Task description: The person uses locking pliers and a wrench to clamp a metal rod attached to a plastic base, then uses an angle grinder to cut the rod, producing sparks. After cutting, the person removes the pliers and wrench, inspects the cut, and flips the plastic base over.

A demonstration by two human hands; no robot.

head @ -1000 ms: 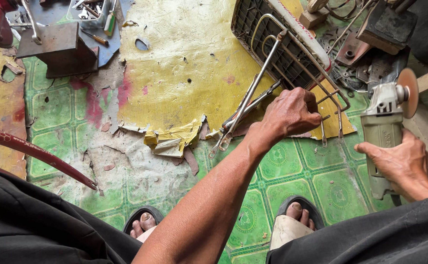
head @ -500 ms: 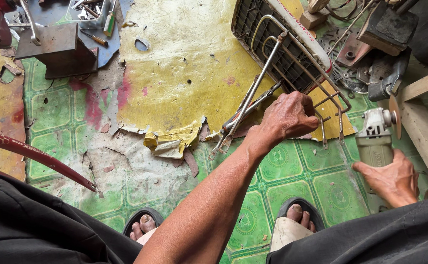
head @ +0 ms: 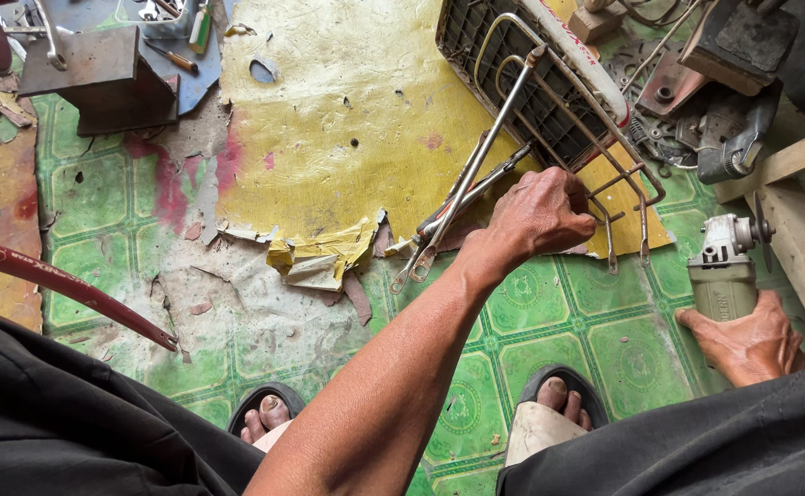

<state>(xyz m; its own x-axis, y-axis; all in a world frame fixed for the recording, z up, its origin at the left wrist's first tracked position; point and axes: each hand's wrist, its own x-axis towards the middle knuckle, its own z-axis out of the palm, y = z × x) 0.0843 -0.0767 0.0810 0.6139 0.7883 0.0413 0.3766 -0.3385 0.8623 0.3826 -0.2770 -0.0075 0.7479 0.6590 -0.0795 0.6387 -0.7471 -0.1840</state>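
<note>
The right hand (head: 750, 338) has its fingers wrapped round a grey-green angle grinder (head: 726, 271) lying on the floor (disc end away). Farther out, the left hand (head: 540, 213) closes its fingers on a bent metal rod frame (head: 513, 138), just beyond them.

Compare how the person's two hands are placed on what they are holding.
The left hand is closed over the wire metal rack, arm stretched forward; the right hand lies on the body of the grey-green angle grinder, close by the knee. The left hand is higher in the picture, the right hand lower. Both are bare and down near the floor.
</note>
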